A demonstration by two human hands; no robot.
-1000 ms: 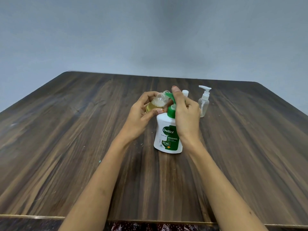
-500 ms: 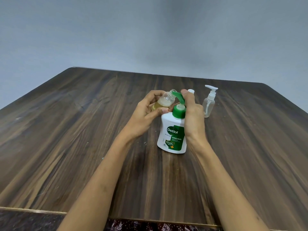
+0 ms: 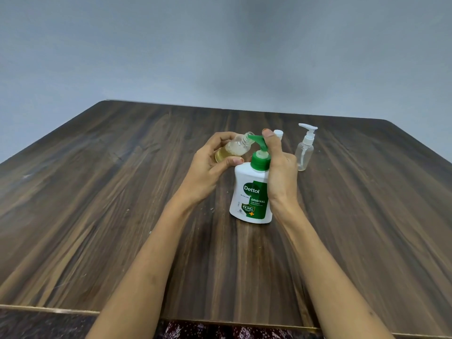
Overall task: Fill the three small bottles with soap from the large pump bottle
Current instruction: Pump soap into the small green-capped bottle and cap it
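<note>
Dark wood table (image 3: 97, 216) under grey wall. Left hand (image 3: 210, 165) curled round small bottle (image 3: 232, 150), gripping it, neck tilted up-right to green spout. Right hand (image 3: 278, 167) wrapped pump bottle (image 3: 252, 192), forefinger atop pump head (image 3: 256, 140). Versus half second before: pump head risen, grip unchanged. Pump bottle upright at table centre. Capped empty bottle (image 3: 304, 152) stood right; another cap (image 3: 278, 133) behind fingers.

The white Dettol pump bottle (image 3: 250, 194) stands upright with its green pump head (image 3: 257, 143) pointing toward ten o'clock into the mouth of a tilted, uncapped clear small bottle (image 3: 232, 150) partly filled with amber soap. At two o'clock, an empty clear small bottle with white pump (image 3: 304, 149) stands upright; a white cap (image 3: 278, 133) peeks out at twelve.
</note>
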